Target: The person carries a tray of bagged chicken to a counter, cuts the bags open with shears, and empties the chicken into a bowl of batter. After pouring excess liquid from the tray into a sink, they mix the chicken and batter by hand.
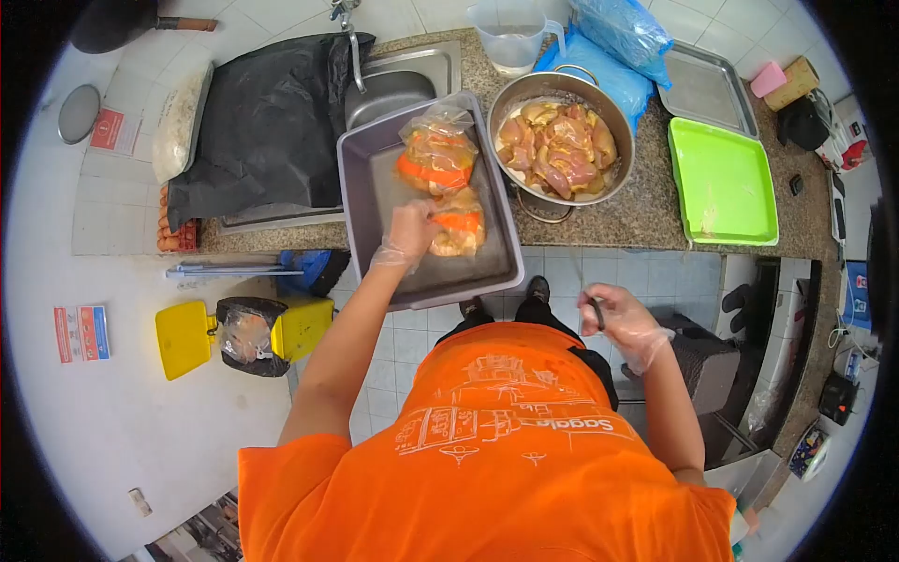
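My left hand (409, 234), in a clear plastic glove, pinches the near side of a clear plastic bag (459, 232) with orange and pale food inside. That bag lies in a grey plastic tub (517, 272), against a second similar bag (436, 161) farther back. My right hand (613, 317), also gloved, is closed around a small dark handle (597, 311) in front of the counter; whatever extends from the handle is too faint to make out. A steel pot (626, 155) of raw chicken pieces (562, 150) stands right of the tub.
Behind the tub is a steel sink (449, 70), with a black plastic sheet (272, 122) to its left. A clear jug (510, 42), blue plastic bags (609, 70), a metal tray (709, 89) and a green tray (721, 178) share the counter. A yellow bin (304, 328) stands below left.
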